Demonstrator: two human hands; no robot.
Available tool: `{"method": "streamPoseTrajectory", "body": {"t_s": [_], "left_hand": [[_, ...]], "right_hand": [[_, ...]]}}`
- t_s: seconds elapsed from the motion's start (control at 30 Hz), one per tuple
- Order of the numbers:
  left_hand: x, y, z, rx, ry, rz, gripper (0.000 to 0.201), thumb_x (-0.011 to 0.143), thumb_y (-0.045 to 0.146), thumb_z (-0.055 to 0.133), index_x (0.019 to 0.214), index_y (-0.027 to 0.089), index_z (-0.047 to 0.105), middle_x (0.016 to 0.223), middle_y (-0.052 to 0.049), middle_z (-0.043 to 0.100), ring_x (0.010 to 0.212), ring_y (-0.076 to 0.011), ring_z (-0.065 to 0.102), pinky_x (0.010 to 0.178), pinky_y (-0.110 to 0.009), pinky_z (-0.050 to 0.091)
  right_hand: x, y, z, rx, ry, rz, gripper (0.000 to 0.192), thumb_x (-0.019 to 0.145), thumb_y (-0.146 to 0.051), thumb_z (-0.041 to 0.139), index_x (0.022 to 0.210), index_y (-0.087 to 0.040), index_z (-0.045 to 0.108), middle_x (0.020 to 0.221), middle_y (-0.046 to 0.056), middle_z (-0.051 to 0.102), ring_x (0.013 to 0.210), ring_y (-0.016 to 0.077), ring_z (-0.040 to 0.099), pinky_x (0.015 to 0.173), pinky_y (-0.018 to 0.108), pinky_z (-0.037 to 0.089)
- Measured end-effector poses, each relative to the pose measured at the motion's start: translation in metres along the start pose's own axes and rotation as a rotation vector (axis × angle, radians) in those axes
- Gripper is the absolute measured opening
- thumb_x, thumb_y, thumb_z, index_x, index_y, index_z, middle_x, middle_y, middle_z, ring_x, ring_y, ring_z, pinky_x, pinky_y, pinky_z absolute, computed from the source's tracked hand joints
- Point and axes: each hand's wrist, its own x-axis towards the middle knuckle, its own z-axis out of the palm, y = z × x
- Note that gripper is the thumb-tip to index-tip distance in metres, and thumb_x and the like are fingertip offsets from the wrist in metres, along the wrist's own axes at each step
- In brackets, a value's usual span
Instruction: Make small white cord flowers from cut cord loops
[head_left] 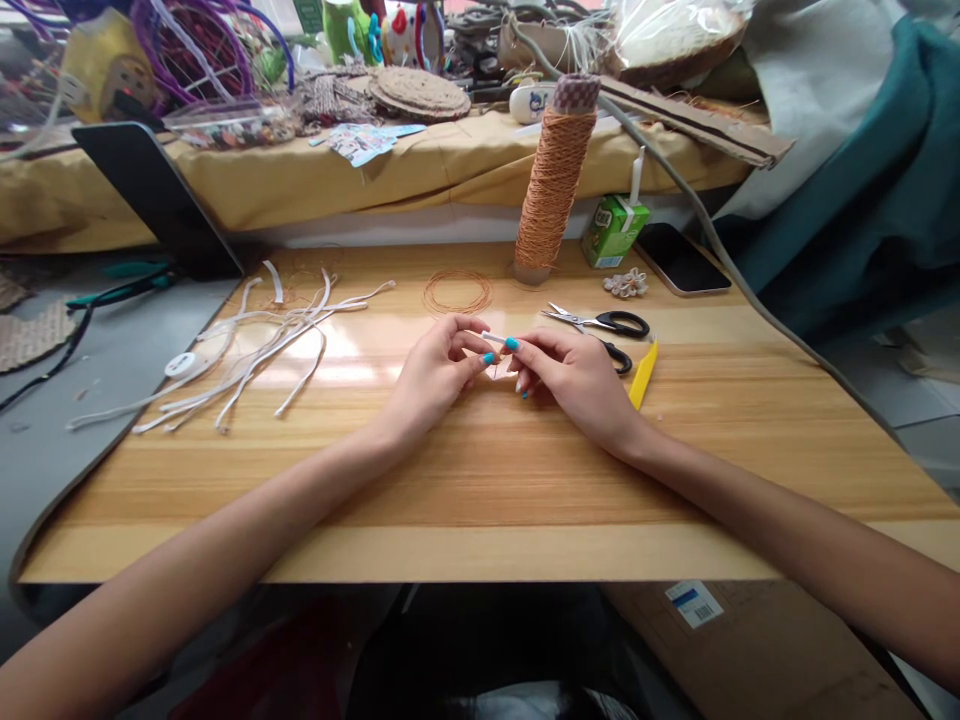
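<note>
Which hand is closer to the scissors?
Right. The right hand lies just beside the scissors, nearly touching the black handles. The left hand is farther off, on the other side of the right hand, where both pinch a small white piece.

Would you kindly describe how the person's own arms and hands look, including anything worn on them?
Both forearms are bare, with no sleeves reaching into view. The left hand and the right hand carry no watch, bracelet or ring that I can make out. The fingernails are painted bright turquoise on both hands. No gloves are worn.
</note>
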Motion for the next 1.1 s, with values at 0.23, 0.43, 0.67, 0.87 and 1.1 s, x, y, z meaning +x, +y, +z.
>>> {"method": "streamPoseTrajectory", "body": {"t_s": [0.23,0.43,0.67,0.87,1.1], "left_hand": [[0.0006,-0.0032,-0.0011,0.05,-0.001,0.044,0.022,0.07,0.015,0.055,0.089,0.016,0.044,0.076,0.001,0.057,0.049,-0.004,0.043,0.047,-0.017,0.034],[-0.0003,-0.003,-0.0005,0.082,-0.015,0.093,0.021,0.073,0.016,0.054,0.091,0.017,0.044,0.074,0.002,0.056,0.051,-0.0046,0.044,0.048,-0.017,0.033],[0.0005,-0.0031,-0.0004,0.011,-0.017,0.067,0.022,0.072,0.016,0.055,0.09,0.016,0.042,0.073,0.003,0.055,0.048,-0.0035,0.042,0.046,-0.017,0.033],[0.0011,-0.0018,0.0006,-0.03,-0.013,0.025,0.021,0.071,0.015,0.055,0.088,0.016,0.043,0.071,0.003,0.054,0.046,-0.003,0.043,0.043,-0.016,0.032],[0.0006,-0.0005,0.0008,-0.101,0.006,-0.034,0.025,0.069,0.015,0.058,0.089,0.016,0.043,0.072,0.003,0.055,0.042,-0.0022,0.041,0.037,-0.016,0.027]], "right_hand": [[-0.0006,-0.0014,0.0002,-0.003,-0.001,0.002,0.027,0.079,-0.037,0.048,0.071,-0.015,0.06,0.056,-0.001,0.056,0.049,0.0082,0.051,0.047,0.02,0.039],[0.0014,-0.0009,0.0001,0.077,-0.009,0.032,0.024,0.077,-0.035,0.051,0.078,-0.014,0.064,0.058,0.0,0.057,0.051,0.0092,0.052,0.05,0.021,0.043],[0.0029,-0.0022,0.0008,0.122,0.004,0.05,0.023,0.075,-0.032,0.054,0.086,-0.015,0.067,0.065,0.001,0.061,0.059,0.0107,0.055,0.056,0.023,0.047],[0.0017,-0.0022,0.0004,0.111,0.032,0.022,0.026,0.074,-0.028,0.056,0.096,-0.016,0.064,0.076,0.002,0.065,0.06,0.0103,0.057,0.061,0.025,0.048],[0.0001,-0.0014,0.0031,0.152,-0.009,-0.057,0.015,0.075,-0.029,0.055,0.084,-0.017,0.054,0.069,0.0,0.059,0.06,0.011,0.058,0.058,0.025,0.049]]}}
